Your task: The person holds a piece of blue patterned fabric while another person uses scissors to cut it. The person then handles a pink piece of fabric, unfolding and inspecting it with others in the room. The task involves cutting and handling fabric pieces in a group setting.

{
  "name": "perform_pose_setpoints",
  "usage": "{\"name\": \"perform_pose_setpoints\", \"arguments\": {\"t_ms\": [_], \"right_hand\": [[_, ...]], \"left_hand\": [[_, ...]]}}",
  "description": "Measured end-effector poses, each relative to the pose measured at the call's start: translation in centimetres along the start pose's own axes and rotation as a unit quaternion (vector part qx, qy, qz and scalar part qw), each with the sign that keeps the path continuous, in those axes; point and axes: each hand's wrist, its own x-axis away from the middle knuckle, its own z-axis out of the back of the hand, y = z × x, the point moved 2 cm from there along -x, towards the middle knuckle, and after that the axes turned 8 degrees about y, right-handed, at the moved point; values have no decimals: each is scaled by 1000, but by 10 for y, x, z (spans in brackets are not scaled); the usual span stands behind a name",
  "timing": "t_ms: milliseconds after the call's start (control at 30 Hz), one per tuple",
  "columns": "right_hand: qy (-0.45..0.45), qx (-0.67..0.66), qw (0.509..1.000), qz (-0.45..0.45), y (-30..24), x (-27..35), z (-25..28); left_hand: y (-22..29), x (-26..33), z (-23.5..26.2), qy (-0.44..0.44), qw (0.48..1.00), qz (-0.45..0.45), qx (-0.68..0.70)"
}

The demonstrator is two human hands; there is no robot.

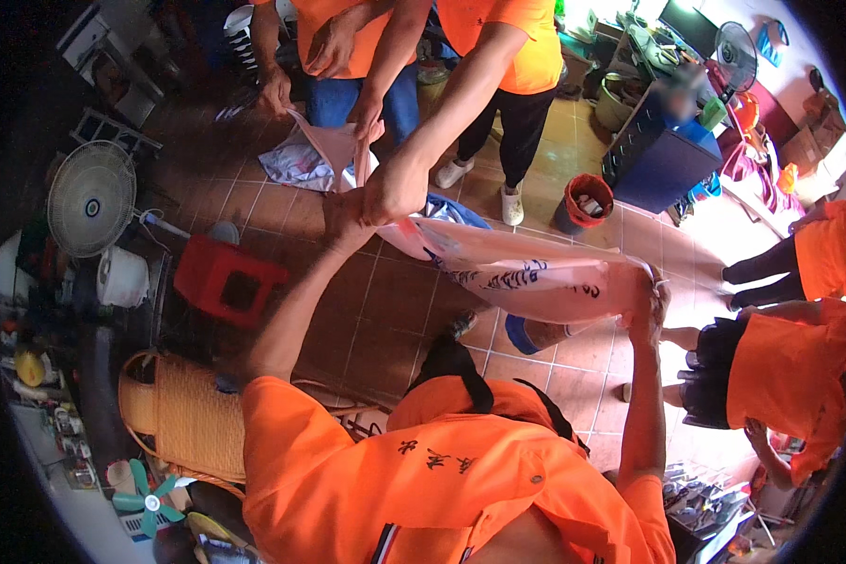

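Note:
A long, pale pink plastic bag (526, 273) with dark lettering is stretched between my two hands. At its left end, my left hand (346, 216) is closed on the gathered bag. A co-worker's hand (395, 191) overlaps it and hides part of my fingers. My right hand (647, 299) grips the right end, higher up toward its top corner. Beyond my left hand, other co-workers' hands (274, 92) pull up a pinkish piece (334, 146) that looks like part of the same material. White and blue cloth or sacking (291, 162) hangs behind it.
Two people in orange shirts stand opposite me; others are at the right. A red stool (226, 280), white fan (92, 199) and wicker chair (197, 418) are on the left. A lined bin (587, 202) and blue cabinet (672, 164) stand at back right on the tiled floor (376, 310).

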Motion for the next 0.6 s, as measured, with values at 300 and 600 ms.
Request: {"name": "perform_pose_setpoints", "arguments": {"t_ms": [300,600], "right_hand": [[89,-58,987,-121,29,-9,-51],[23,208,964,165,-5,-19,-39]], "left_hand": [[2,-14,9,160,912,353,132],[11,3,20,205,797,459,336]]}}
